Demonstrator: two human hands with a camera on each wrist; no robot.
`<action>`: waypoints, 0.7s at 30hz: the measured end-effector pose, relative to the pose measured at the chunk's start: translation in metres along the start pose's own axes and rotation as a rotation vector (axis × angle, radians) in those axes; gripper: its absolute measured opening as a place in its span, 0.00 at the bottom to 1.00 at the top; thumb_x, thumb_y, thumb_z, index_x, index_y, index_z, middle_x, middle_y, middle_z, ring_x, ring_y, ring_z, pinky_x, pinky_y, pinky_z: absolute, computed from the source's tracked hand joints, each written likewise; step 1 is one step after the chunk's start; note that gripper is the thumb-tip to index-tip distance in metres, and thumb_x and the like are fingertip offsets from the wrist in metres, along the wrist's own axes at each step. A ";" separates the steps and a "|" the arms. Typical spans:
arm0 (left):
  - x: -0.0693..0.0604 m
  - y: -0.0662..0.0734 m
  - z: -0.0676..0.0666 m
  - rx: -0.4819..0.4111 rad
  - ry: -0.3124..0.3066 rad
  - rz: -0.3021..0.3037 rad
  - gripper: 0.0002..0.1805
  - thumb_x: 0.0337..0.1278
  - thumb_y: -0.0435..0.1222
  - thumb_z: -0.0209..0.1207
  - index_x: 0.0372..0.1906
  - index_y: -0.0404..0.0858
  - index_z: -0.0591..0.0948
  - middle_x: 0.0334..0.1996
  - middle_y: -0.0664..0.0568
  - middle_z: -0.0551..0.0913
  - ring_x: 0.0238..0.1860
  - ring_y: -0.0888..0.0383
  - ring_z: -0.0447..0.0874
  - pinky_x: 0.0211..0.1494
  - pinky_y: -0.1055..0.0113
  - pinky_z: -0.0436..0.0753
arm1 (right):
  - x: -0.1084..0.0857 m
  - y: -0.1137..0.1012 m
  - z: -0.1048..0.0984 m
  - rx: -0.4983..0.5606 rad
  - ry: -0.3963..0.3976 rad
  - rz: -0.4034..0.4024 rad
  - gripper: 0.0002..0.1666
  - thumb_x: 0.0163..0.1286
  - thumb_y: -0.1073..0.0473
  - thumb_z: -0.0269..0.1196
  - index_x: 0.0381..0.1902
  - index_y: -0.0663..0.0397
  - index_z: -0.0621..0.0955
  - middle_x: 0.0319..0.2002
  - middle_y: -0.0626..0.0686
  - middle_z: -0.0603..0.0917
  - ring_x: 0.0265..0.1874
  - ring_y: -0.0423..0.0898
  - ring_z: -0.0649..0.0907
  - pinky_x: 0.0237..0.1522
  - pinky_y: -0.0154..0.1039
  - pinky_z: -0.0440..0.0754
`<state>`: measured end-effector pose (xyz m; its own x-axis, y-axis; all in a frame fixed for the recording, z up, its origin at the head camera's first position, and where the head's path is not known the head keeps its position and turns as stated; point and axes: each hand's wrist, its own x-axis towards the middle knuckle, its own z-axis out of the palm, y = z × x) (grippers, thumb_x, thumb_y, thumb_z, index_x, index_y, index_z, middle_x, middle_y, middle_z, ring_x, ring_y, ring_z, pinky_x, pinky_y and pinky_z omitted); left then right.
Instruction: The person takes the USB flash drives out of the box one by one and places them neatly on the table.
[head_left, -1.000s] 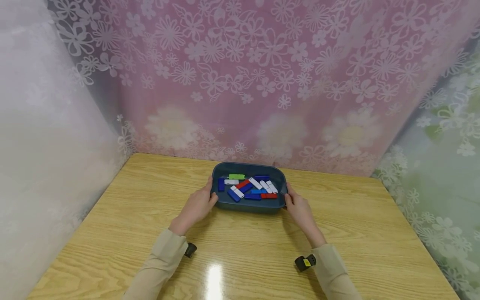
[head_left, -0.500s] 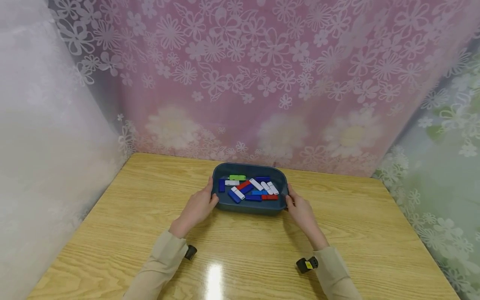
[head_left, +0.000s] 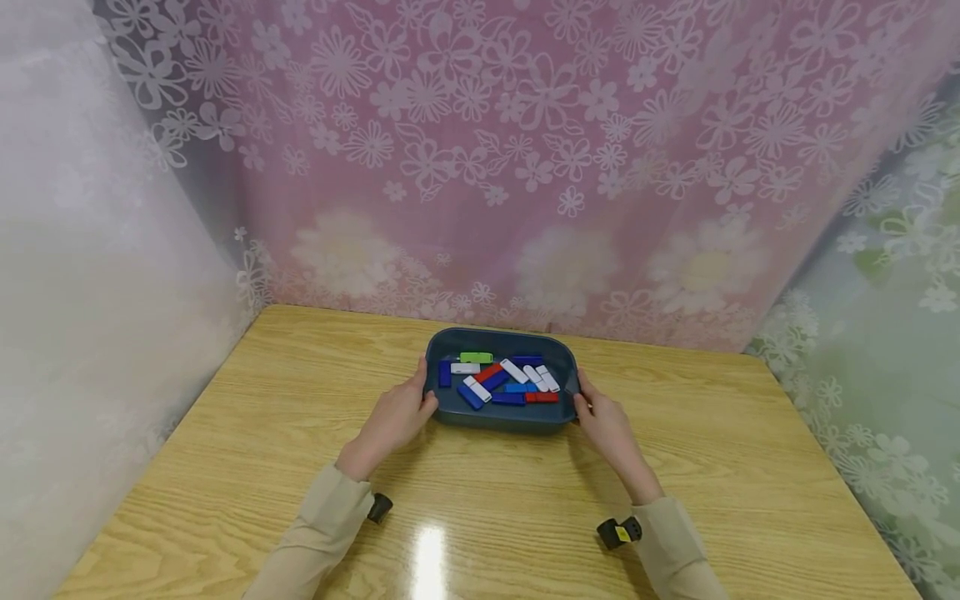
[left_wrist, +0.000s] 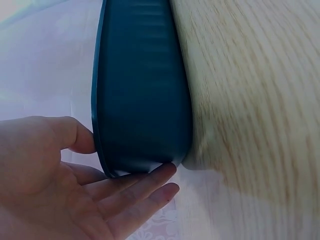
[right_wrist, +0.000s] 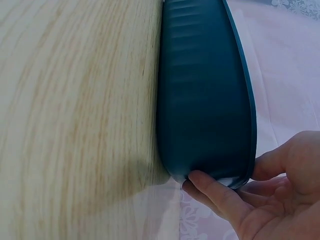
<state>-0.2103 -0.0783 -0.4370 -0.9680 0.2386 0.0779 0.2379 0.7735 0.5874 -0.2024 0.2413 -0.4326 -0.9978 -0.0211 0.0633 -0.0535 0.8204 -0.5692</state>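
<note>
Pink floral cloth (head_left: 480, 150) just behind tray (head_left: 495, 423); wooden table (head_left: 510, 508) beneath.

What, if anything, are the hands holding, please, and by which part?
A dark teal tray: the left hand grips its left end and the right hand its right end, at the rim and outer wall.

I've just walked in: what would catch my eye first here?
Probably the dark teal tub near the far edge of the wooden table, with blue, white and red USB sticks inside and a bright green one toward its far left. The left hand and right hand grip its ends. Behind the table hangs a pink floral cloth.
</note>
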 end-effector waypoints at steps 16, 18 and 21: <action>0.000 0.001 -0.001 -0.004 -0.005 -0.012 0.37 0.73 0.36 0.54 0.78 0.26 0.53 0.20 0.52 0.69 0.16 0.60 0.62 0.21 0.68 0.62 | -0.012 -0.024 -0.010 -0.148 0.302 -0.428 0.24 0.73 0.62 0.63 0.66 0.60 0.77 0.62 0.63 0.79 0.58 0.64 0.80 0.54 0.60 0.80; 0.000 0.001 0.000 -0.001 -0.005 -0.011 0.37 0.73 0.36 0.54 0.78 0.26 0.53 0.20 0.52 0.68 0.16 0.60 0.62 0.21 0.68 0.62 | -0.015 -0.029 -0.007 -0.204 0.318 -0.533 0.23 0.71 0.62 0.66 0.62 0.60 0.80 0.60 0.62 0.81 0.56 0.62 0.81 0.54 0.58 0.81; -0.001 0.001 0.000 -0.002 -0.004 -0.006 0.37 0.73 0.36 0.54 0.77 0.25 0.53 0.20 0.51 0.68 0.17 0.60 0.62 0.21 0.68 0.62 | -0.020 -0.032 -0.001 -0.281 0.290 -0.654 0.21 0.68 0.61 0.69 0.58 0.59 0.82 0.57 0.61 0.82 0.55 0.60 0.82 0.56 0.56 0.81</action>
<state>-0.2094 -0.0778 -0.4363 -0.9691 0.2362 0.0716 0.2321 0.7739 0.5892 -0.1811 0.2162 -0.4155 -0.7144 -0.4329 0.5497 -0.5781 0.8078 -0.1151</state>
